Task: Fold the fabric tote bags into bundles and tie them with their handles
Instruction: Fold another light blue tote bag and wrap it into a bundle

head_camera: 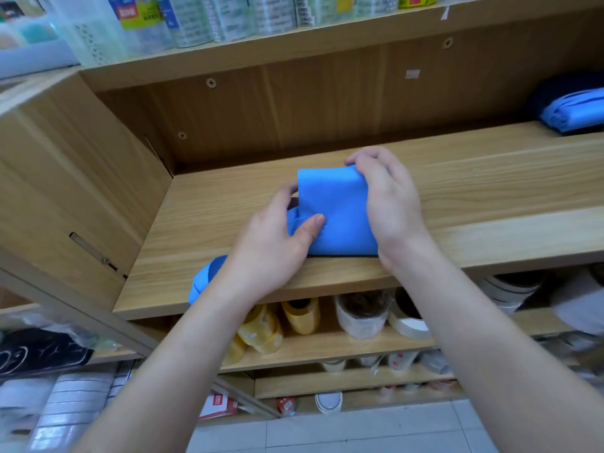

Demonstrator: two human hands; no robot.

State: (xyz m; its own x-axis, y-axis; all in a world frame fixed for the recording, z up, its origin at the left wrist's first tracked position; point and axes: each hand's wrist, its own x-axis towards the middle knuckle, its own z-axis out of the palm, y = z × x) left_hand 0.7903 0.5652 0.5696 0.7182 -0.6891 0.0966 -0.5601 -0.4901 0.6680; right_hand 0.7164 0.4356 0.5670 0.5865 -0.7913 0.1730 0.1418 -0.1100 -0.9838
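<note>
A blue fabric tote bag, folded into a compact bundle, lies on the wooden shelf in front of me. My left hand grips its lower left part, thumb pressed on top of the fabric. My right hand holds the bundle's right side, fingers curled over its far top corner. A blue handle loop trails out from under my left wrist and hangs over the shelf's front edge.
Another blue bundle lies on dark fabric at the shelf's far right. A wooden side panel closes the left. Rolls of tape fill the shelf below; packaged goods stand above.
</note>
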